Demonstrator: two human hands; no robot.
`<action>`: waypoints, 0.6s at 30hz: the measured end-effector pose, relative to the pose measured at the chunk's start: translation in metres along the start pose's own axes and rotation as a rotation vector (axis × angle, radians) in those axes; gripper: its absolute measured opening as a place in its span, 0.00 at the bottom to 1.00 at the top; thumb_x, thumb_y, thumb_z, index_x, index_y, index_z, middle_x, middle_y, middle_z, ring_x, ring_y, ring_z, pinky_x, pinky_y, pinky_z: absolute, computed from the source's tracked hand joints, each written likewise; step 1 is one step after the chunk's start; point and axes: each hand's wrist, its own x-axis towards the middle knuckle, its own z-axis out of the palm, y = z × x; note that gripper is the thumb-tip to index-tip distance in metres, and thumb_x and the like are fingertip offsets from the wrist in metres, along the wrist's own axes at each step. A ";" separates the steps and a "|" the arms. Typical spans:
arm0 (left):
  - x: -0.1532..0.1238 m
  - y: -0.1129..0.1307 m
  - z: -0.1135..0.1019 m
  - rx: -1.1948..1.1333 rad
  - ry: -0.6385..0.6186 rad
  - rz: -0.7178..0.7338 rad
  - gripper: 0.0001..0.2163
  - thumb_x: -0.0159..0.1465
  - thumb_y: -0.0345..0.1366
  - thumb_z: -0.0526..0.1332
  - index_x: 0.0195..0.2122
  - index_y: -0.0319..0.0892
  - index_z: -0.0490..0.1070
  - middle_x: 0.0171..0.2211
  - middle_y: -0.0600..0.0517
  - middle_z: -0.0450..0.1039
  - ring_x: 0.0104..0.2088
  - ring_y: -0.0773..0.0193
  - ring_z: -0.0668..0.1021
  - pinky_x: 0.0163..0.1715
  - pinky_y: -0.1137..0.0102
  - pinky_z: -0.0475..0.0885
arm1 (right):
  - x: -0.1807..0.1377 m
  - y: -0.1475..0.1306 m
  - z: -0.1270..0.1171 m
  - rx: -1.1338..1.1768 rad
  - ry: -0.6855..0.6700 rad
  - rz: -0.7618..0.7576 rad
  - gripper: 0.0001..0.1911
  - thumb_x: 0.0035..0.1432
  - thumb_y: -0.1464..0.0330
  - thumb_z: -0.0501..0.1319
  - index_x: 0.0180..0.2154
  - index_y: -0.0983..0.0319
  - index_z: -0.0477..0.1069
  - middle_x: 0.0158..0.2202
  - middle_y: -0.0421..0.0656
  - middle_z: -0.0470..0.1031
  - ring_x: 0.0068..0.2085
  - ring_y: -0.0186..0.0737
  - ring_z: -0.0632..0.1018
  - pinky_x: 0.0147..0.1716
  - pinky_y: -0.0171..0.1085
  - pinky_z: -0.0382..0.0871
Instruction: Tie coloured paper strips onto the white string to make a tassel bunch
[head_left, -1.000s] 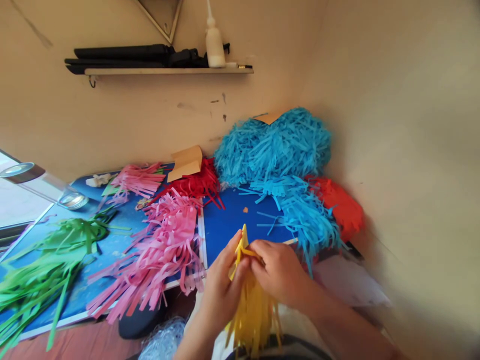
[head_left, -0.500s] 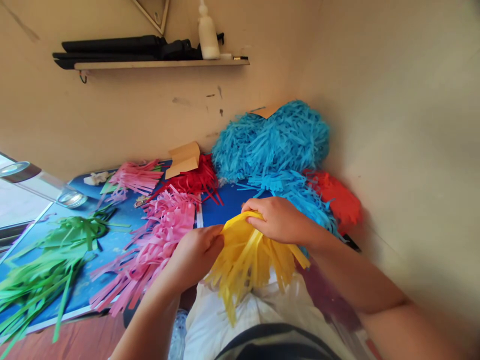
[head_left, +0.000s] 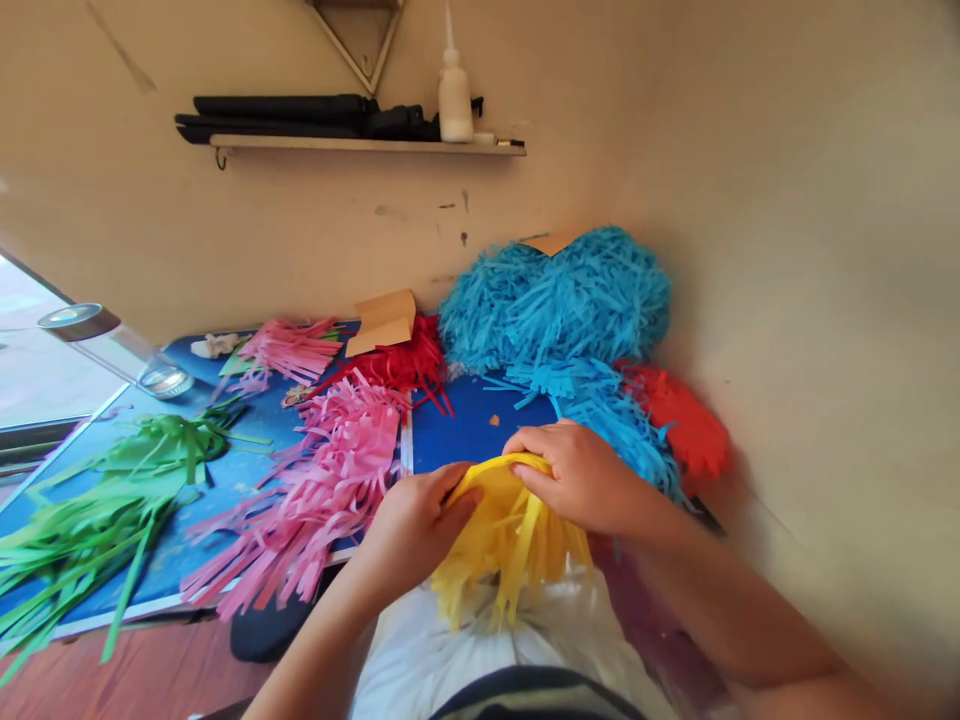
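Note:
A yellow tissue-paper fringe (head_left: 502, 530) hangs above my lap, its cut strips pointing down. My left hand (head_left: 424, 520) pinches its upper left edge between thumb and fingers. My right hand (head_left: 574, 475) grips the top edge farther right, thumb on the near side. Between the two hands the uncut top band bends in a curve. Just beyond my left hand lies a heap of pink fringe (head_left: 345, 450) on the blue table (head_left: 472, 425). Past my right hand, loose blue fringe (head_left: 600, 400) spreads over the table.
A large blue fringed bundle (head_left: 559, 300) stands against the wall, with red fringe (head_left: 679, 415) on its right. Green fringe (head_left: 127, 490) hangs over the near table edge. A clear glass bottle (head_left: 120, 350) lies tilted at left. Above, a shelf (head_left: 360, 145) bears a white bottle (head_left: 454, 100).
The view has shifted, so the surroundings sit lower and farther right. Both hands still hold the yellow fringe, now a little closer together, with its strips hanging in a narrower bunch.

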 end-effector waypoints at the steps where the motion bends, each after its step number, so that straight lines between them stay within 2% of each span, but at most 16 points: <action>1: 0.000 -0.001 0.000 -0.031 -0.003 0.006 0.12 0.67 0.42 0.51 0.31 0.42 0.67 0.25 0.56 0.68 0.25 0.67 0.69 0.26 0.72 0.55 | 0.000 0.001 0.000 0.021 -0.006 -0.003 0.07 0.59 0.74 0.61 0.39 0.59 0.74 0.36 0.37 0.80 0.36 0.38 0.77 0.38 0.36 0.59; 4: -0.002 -0.004 0.001 -0.153 -0.044 0.009 0.16 0.67 0.45 0.51 0.27 0.42 0.65 0.22 0.58 0.61 0.24 0.69 0.64 0.24 0.73 0.54 | -0.001 0.004 0.004 0.057 0.044 -0.012 0.07 0.59 0.74 0.61 0.40 0.59 0.72 0.37 0.37 0.79 0.38 0.37 0.76 0.39 0.36 0.60; 7: -0.004 -0.006 0.005 -0.353 -0.122 -0.050 0.18 0.65 0.48 0.53 0.25 0.41 0.64 0.22 0.58 0.56 0.23 0.70 0.61 0.22 0.74 0.53 | -0.003 0.004 0.017 -0.044 0.254 -0.066 0.05 0.56 0.73 0.63 0.37 0.60 0.70 0.40 0.42 0.77 0.45 0.43 0.74 0.46 0.40 0.58; 9: -0.006 -0.007 0.008 -0.477 -0.136 -0.109 0.18 0.63 0.50 0.55 0.25 0.40 0.65 0.22 0.57 0.56 0.23 0.70 0.61 0.21 0.74 0.53 | -0.006 0.003 0.029 -0.101 0.332 -0.141 0.03 0.57 0.73 0.62 0.32 0.60 0.69 0.36 0.42 0.77 0.43 0.44 0.74 0.47 0.43 0.56; 12: -0.007 -0.007 0.012 -0.619 -0.139 -0.162 0.19 0.61 0.51 0.57 0.25 0.39 0.67 0.23 0.56 0.59 0.24 0.70 0.62 0.21 0.75 0.55 | -0.014 -0.001 0.044 0.025 0.303 -0.152 0.06 0.58 0.73 0.59 0.29 0.61 0.66 0.28 0.38 0.74 0.33 0.38 0.73 0.43 0.42 0.56; 15: -0.010 -0.007 0.014 -0.686 -0.139 -0.187 0.18 0.61 0.50 0.57 0.27 0.38 0.69 0.24 0.55 0.62 0.24 0.69 0.64 0.21 0.75 0.57 | -0.022 -0.004 0.052 0.250 0.198 -0.052 0.02 0.59 0.69 0.58 0.34 0.60 0.68 0.32 0.39 0.76 0.35 0.38 0.74 0.42 0.39 0.60; 18: -0.010 -0.008 0.016 -0.641 -0.116 -0.175 0.18 0.62 0.49 0.57 0.26 0.38 0.68 0.23 0.56 0.60 0.24 0.70 0.63 0.22 0.75 0.57 | -0.026 -0.006 0.057 0.293 0.148 0.030 0.09 0.57 0.62 0.62 0.38 0.60 0.71 0.35 0.41 0.78 0.37 0.41 0.75 0.40 0.39 0.62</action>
